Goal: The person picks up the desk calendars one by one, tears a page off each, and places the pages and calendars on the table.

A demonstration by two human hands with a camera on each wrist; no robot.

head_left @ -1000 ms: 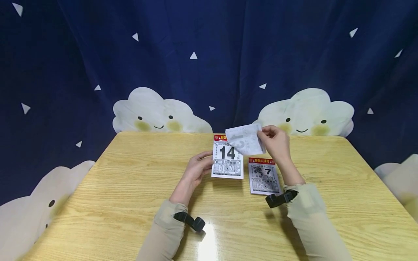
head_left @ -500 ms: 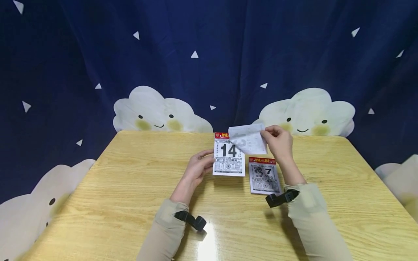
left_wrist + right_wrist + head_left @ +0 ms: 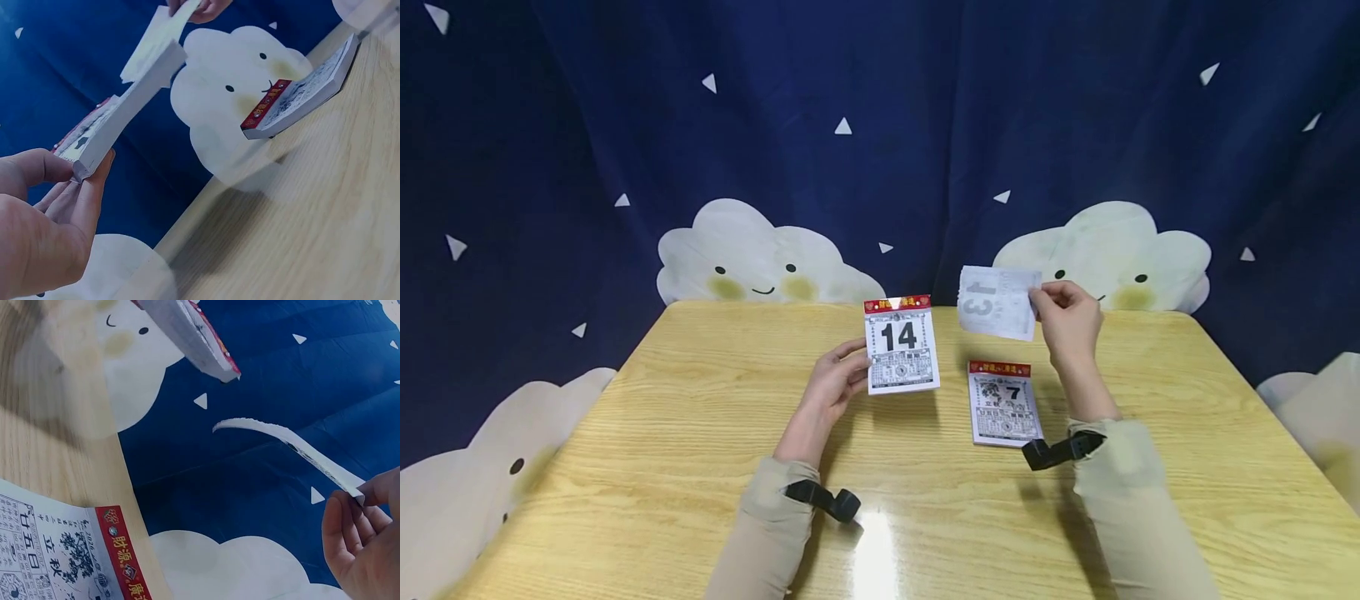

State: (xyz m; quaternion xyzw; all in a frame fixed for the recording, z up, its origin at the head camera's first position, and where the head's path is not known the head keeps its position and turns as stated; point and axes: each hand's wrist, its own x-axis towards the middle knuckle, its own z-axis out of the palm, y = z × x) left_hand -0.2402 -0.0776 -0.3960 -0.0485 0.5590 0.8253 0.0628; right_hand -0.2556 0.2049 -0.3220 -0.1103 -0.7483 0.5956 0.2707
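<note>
My left hand (image 3: 835,382) grips a thick tear-off calendar pad (image 3: 901,345) by its left edge, thumb on the face. The pad is held above the table, red header at the top, and its front page reads 14. To its right, my right hand (image 3: 1070,325) pinches a loose calendar page (image 3: 997,302) by one edge; a mirrored 13 shows through its back. In the right wrist view the page (image 3: 294,445) curves away from the fingers, with a ragged far edge. Below the right hand a second calendar pad (image 3: 1003,406), reading 7, lies face up on the table.
The wooden table (image 3: 685,467) reaches back to a dark blue curtain (image 3: 895,100) printed with clouds and white triangles. Each wrist wears a black strap with a small camera (image 3: 845,505).
The page in my right hand has come off the pad and moved right, now apart from it. My left hand has shifted the pad left, baring its whole red header.
</note>
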